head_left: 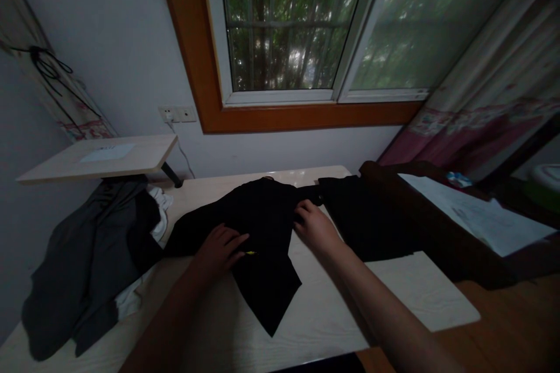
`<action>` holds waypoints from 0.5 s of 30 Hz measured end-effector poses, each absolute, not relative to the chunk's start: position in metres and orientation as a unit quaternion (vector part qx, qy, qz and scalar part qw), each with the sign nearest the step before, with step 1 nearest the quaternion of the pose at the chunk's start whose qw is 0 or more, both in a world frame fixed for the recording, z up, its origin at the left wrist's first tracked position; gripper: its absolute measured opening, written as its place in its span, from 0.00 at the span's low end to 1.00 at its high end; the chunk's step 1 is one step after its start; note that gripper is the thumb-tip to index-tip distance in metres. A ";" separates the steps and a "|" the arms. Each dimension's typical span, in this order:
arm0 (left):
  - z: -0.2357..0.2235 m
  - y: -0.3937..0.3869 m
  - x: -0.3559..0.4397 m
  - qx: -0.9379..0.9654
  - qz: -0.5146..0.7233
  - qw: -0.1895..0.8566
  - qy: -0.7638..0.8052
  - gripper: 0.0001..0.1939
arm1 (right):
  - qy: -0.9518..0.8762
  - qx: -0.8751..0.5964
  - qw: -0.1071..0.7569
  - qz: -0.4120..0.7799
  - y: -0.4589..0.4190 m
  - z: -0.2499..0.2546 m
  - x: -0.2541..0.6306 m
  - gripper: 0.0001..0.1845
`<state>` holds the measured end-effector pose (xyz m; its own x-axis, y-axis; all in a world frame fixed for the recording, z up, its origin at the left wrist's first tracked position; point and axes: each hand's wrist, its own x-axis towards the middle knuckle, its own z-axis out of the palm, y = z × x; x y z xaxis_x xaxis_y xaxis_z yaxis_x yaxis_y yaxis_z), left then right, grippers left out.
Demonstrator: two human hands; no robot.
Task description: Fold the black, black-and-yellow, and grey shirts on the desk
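Note:
A black shirt (262, 210) is spread on the pale wooden table (324, 320), with one flap of it pointing toward me and another part stretching left. My left hand (221, 247) rests on the shirt's near left side, fingers extended over the cloth, beside a small yellow mark. At the shirt's right edge, my right hand (315, 222) has its fingers curled in on the fabric; the fingertips are partly hidden. Just right of that hand lies a folded black cloth (367, 215), flat on the table.
Grey and black clothes (87, 256) are heaped at the left, under a raised wooden shelf (144, 151) bearing a paper sheet. A dark brown piece of furniture (455, 245) stands at the right, with a pale sheet (476, 213) on top. Behind the table is a window (297, 96).

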<state>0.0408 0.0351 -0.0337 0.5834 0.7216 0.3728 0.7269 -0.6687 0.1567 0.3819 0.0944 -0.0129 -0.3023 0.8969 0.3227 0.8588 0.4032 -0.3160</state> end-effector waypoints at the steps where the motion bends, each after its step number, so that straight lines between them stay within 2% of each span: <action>1: -0.034 0.034 0.044 -0.889 -0.207 0.015 -0.408 0.22 | -0.807 -0.543 0.228 0.038 0.094 -0.013 0.380 0.09; 4: -0.035 0.034 0.050 -0.884 -0.212 0.042 -0.414 0.16 | -0.827 -0.509 0.237 0.034 0.091 -0.014 0.377 0.01; 8: -0.035 0.037 0.047 -0.877 -0.226 0.065 -0.420 0.08 | -0.881 -0.397 0.246 0.078 0.089 -0.016 0.374 0.02; 10: -0.034 0.038 0.044 -0.871 -0.233 0.075 -0.425 0.07 | -0.894 -0.363 0.244 0.101 0.088 -0.019 0.372 0.06; 12: -0.033 0.039 0.042 -0.864 -0.250 0.082 -0.429 0.07 | -0.900 -0.351 0.232 0.115 0.088 -0.021 0.370 0.10; 15: -0.031 0.039 0.040 -0.841 -0.304 0.076 -0.442 0.07 | -0.901 -0.362 0.211 0.109 0.088 -0.023 0.367 0.10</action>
<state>0.0400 0.0395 -0.0313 0.4246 0.6959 0.5791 0.7889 -0.5983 0.1405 0.3667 0.0876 -0.0225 -0.6478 0.6993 0.3022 0.6071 0.7135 -0.3497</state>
